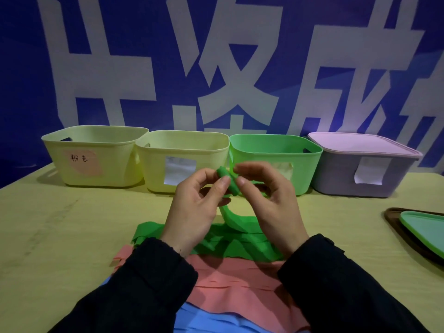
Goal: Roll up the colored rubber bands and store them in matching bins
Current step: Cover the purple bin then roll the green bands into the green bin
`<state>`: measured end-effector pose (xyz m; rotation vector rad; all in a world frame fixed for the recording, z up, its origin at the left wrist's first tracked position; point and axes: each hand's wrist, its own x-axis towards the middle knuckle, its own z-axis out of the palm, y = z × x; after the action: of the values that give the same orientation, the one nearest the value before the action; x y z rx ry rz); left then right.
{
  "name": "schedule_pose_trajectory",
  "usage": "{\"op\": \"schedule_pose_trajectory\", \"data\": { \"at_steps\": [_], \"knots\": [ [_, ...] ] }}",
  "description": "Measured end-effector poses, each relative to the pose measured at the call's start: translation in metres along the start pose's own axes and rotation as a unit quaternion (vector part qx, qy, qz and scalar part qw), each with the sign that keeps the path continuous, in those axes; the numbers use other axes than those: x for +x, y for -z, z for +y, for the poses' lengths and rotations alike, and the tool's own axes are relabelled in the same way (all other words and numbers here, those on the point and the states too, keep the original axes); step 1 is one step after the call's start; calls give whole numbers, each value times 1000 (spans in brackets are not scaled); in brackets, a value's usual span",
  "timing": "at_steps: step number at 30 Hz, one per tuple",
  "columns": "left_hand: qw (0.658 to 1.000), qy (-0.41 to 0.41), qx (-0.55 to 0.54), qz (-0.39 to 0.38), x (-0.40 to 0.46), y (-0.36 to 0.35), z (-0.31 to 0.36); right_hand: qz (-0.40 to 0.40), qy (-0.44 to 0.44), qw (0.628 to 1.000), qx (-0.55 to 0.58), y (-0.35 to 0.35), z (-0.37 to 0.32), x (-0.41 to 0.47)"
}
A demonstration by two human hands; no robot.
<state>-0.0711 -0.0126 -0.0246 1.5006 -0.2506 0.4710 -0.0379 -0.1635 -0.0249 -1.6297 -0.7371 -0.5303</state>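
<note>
before the green bin (276,150), left hand (194,207) and right hand (271,203) pinching a half-rolled green band (228,181)

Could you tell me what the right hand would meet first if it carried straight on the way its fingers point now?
The right hand points left toward the left hand, so its fingertips would likely press further into the green roll both hands pinch, then the left thumb. Depth is unclear.
</note>
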Motion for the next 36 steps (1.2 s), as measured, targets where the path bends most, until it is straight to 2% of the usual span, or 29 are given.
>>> {"op": "schedule_pose_trajectory", "data": {
  "at_steps": [4, 9, 17, 23, 28, 32, 36],
  "knots": [
    [998, -17, 24, -56, -3, -3, 2, -59, -60, 994, 63, 5, 4, 5],
    [996, -25, 9, -80, -3, 1, 0, -82, -63, 993, 52, 7, 5, 5],
    [998, -29, 23, -42, -3, 0, 4, -50, -42, 994, 90, 7, 2, 5],
    [983, -108, 150, -16, 0, 1, -2, -37, -16, 997, 61, 4, 1, 2],
    [995, -65, 70, -30, -3, -2, 3, -15, -8, 1000, 13, 5, 2, 4],
    [998, -36, 27, -48, -5, -2, 6, -13, -20, 999, 48, 3, -2, 4],
    [999, -34, 8, -32, -3, 1, 7, -44, -46, 996, 70, 3, -3, 4]
  ]
}}
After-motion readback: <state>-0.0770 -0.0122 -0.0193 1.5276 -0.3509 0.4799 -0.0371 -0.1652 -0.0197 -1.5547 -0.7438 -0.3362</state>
